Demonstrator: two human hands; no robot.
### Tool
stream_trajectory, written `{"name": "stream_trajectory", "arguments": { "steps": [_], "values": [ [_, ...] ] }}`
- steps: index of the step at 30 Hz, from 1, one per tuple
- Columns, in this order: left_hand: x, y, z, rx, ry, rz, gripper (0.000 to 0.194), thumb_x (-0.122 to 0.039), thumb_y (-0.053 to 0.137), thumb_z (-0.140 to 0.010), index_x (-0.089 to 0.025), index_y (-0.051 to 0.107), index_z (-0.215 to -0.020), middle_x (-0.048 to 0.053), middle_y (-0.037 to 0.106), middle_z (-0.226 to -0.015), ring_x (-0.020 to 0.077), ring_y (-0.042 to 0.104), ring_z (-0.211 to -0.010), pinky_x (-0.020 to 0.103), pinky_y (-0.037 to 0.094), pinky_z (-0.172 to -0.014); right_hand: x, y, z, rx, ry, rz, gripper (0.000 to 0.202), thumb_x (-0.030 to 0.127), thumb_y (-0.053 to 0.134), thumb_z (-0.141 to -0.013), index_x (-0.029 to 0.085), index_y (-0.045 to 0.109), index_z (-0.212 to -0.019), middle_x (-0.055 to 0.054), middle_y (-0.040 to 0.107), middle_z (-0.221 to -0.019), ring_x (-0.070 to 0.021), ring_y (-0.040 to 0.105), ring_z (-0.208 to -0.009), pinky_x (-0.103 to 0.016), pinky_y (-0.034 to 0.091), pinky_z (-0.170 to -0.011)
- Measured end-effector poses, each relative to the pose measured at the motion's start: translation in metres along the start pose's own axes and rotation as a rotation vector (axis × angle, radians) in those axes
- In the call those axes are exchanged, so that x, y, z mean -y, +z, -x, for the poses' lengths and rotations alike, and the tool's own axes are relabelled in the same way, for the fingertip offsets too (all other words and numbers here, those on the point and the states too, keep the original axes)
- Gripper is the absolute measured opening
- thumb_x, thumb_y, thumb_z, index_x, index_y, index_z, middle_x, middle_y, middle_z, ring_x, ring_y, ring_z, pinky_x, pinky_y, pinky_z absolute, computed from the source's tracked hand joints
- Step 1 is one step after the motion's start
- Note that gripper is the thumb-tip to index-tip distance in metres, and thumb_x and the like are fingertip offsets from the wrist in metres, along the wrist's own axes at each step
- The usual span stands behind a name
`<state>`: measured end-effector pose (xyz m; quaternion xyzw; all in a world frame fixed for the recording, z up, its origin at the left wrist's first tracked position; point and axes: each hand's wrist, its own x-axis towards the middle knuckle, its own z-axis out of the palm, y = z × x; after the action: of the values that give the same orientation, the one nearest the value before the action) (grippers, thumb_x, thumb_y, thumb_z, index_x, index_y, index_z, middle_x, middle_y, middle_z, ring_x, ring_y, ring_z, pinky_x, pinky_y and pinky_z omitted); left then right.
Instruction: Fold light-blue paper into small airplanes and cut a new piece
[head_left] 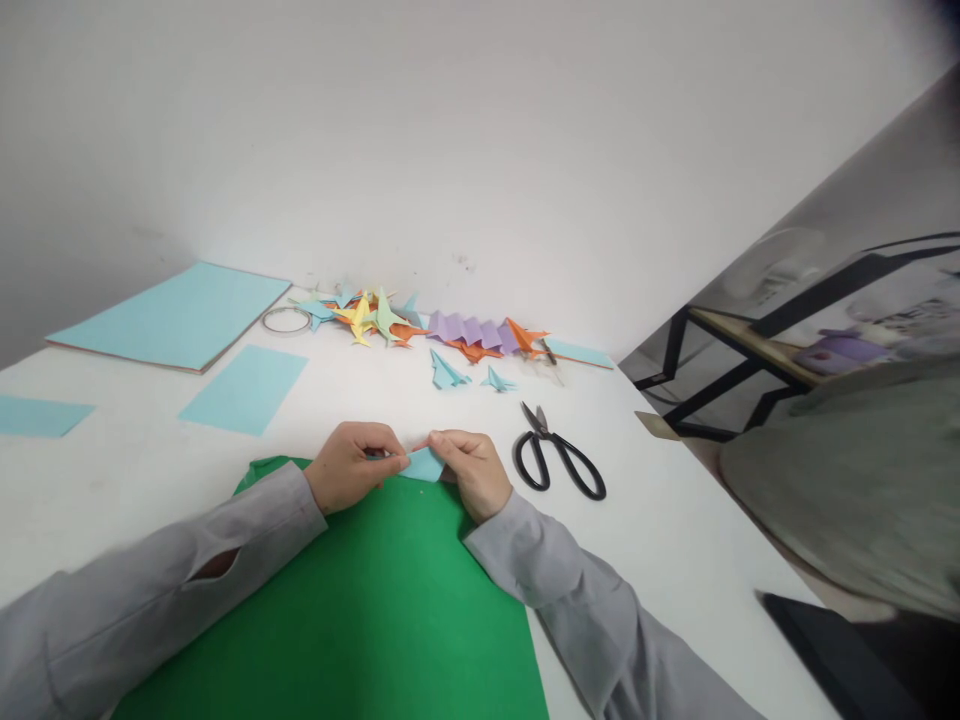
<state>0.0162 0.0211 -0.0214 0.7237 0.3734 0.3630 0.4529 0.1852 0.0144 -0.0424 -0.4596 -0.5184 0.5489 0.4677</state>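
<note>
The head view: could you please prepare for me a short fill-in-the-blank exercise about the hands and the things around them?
1. The colour of the small paper held between the left hand and the right hand is light ____.
2. The scissors lie on the white table, nearer to the ____ hand.
3. The colour of the zigzag-folded paper is ____.
4. The colour of the large material below the hands is ____.

Missing words: blue; right; purple; green.

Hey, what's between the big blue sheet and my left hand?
In the head view, a smaller blue sheet lies flat on the white table between the big blue sheet and your left hand. The green covering's corner shows beside its wrist.
</note>
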Motion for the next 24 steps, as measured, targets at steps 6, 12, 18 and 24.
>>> {"name": "stream_trajectory", "arguments": {
  "steps": [6,12,18,24],
  "values": [
    [-0.001,0.000,0.001,0.007,0.144,-0.145,0.015,-0.017,0.054,-0.070,-0.012,0.060,-0.057,-0.001,0.051,-0.050,0.0082,0.044,-0.048,0.021,0.035,-0.048,0.012,0.003,0.003,0.048,-0.160,0.243,0.018,0.033,0.074,-0.056,0.017,0.066,-0.058,0.001,0.061,-0.056,-0.0117,0.051,-0.054,-0.025,0.040,-0.058],
    [0.000,0.001,0.000,0.042,0.062,-0.041,0.015,-0.018,0.055,-0.069,-0.012,0.059,-0.056,-0.002,0.051,-0.053,0.0071,0.046,-0.045,0.019,0.036,-0.044,0.009,0.002,0.003,0.084,-0.128,0.172,0.021,0.037,0.069,-0.062,0.017,0.065,-0.058,0.003,0.057,-0.052,-0.0099,0.046,-0.051,-0.024,0.037,-0.054],
    [0.000,0.002,0.001,0.029,-0.060,0.050,0.016,-0.024,0.059,-0.068,-0.012,0.058,-0.057,-0.003,0.050,-0.048,0.0071,0.046,-0.037,0.019,0.036,-0.038,0.001,0.001,0.001,0.043,-0.013,-0.010,0.035,0.047,0.063,-0.068,0.014,0.064,-0.058,0.004,0.048,-0.045,-0.0064,0.038,-0.042,-0.021,0.029,-0.043],
    [-0.001,0.000,0.000,-0.070,-0.171,0.068,0.018,-0.027,0.060,-0.068,-0.011,0.062,-0.061,-0.005,0.048,-0.034,0.0071,0.044,-0.030,0.018,0.034,-0.035,0.004,0.001,-0.001,0.032,0.012,-0.146,0.030,0.042,0.073,-0.056,0.015,0.060,-0.063,0.004,0.055,-0.051,-0.0078,0.046,-0.045,-0.020,0.035,-0.045]
  ]
}}
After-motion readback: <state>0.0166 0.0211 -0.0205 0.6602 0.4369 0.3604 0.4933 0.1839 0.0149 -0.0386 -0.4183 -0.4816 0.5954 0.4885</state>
